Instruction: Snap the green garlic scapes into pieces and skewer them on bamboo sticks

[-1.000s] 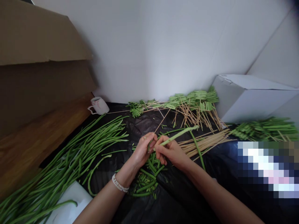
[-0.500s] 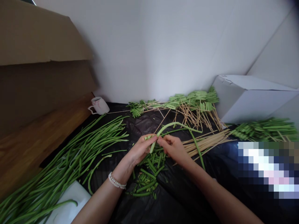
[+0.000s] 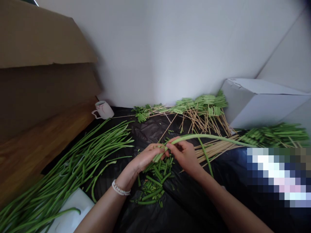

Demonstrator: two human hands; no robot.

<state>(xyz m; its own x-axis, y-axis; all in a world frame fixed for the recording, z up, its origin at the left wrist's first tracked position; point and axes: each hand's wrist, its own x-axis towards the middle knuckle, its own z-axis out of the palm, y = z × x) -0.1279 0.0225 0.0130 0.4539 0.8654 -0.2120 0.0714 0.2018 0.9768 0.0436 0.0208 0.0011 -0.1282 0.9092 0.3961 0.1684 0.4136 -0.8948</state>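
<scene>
A long green yardlong bean (image 3: 201,136) arcs right from my hands over the bamboo skewers (image 3: 216,151). My left hand (image 3: 145,158) grips its near end, and my right hand (image 3: 183,156) pinches it just beyond, fingertips almost meeting the left hand. Below my hands lies a heap of short cut bean pieces (image 3: 155,181), not touched by either hand. A pearl-like bracelet (image 3: 120,189) circles my left wrist. To the left lies a large bundle of uncut long beans (image 3: 73,155).
Black plastic sheeting (image 3: 148,131) covers the work surface. Rows of beans threaded on skewers (image 3: 201,106) lie along the back, with more (image 3: 274,136) at right. A white mug (image 3: 103,110), wooden board (image 3: 41,145), cardboard box (image 3: 41,42) and white box (image 3: 262,103) surround it.
The long bean has swung from pointing up and right to a low arc stretching right over the skewers. My hands have shifted slightly right and stay close together on it.
</scene>
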